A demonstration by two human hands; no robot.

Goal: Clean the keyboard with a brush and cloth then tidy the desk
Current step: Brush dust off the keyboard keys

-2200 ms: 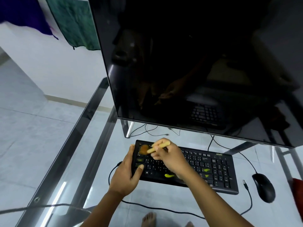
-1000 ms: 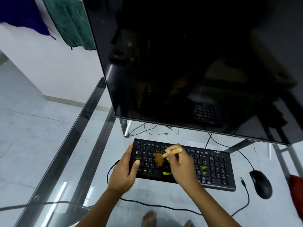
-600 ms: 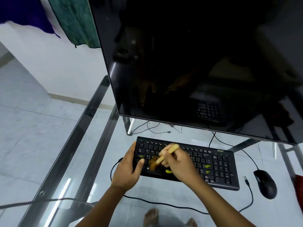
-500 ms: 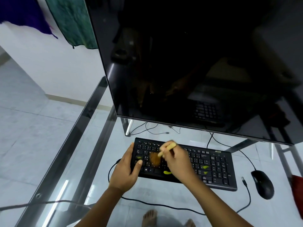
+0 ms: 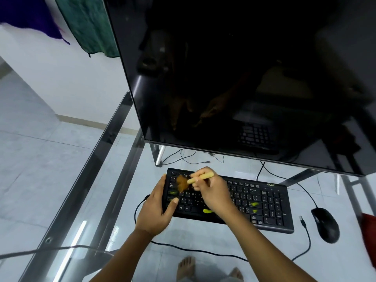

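A black keyboard (image 5: 262, 202) with a few yellow-green marks on its keys lies on the glass desk (image 5: 114, 159). My left hand (image 5: 156, 208) grips the keyboard's left end, thumb resting on the lower left keys. My right hand (image 5: 213, 192) is closed on a small brush (image 5: 191, 180) with a pale wooden handle. Its brown bristles, blurred, press on the upper left keys. A green cloth (image 5: 89, 25) hangs at the top left, beside a purple one (image 5: 26, 15).
A large dark monitor (image 5: 244, 78) stands right behind the keyboard. A black mouse (image 5: 325, 224) sits to the right, with a loose USB plug (image 5: 302, 218) and cable beside it. Something red (image 5: 369, 233) shows at the right edge. Cables run under the monitor.
The brush has swept from the middle-left keys up toward the keyboard's top left corner. My left hand keeps its hold on the left end.
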